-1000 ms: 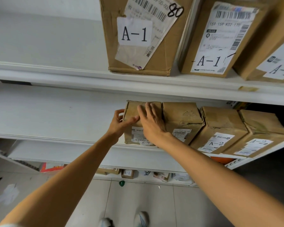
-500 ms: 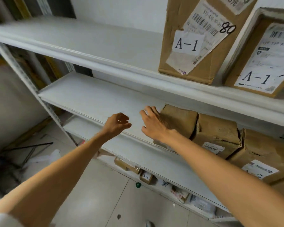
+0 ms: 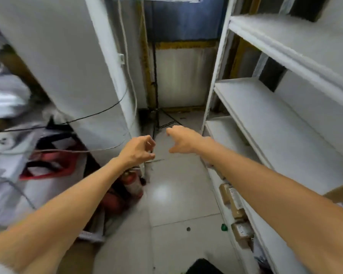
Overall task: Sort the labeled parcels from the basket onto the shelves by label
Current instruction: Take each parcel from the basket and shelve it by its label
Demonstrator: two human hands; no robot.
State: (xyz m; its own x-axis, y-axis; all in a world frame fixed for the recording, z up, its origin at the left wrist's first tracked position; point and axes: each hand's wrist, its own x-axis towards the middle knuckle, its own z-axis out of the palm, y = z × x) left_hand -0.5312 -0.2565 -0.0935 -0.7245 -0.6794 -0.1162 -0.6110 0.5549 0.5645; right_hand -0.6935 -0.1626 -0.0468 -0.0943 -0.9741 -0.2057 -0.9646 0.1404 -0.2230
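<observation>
2 hands, both empty: left hand point(image 3: 138, 151) loosely curled, right hand point(image 3: 183, 141) relaxed; 3 white shelves point(image 3: 275, 119) at the right.

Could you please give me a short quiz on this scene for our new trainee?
1. True or false: the left hand and the right hand each hold a parcel.
2. On which side of the person do the white shelves stand? A. left B. right C. both sides
3. Fill in: the fire extinguisher standing on the floor is coloured ____.
Key: 1 false, both hands hold nothing; 2 B; 3 red.
</observation>
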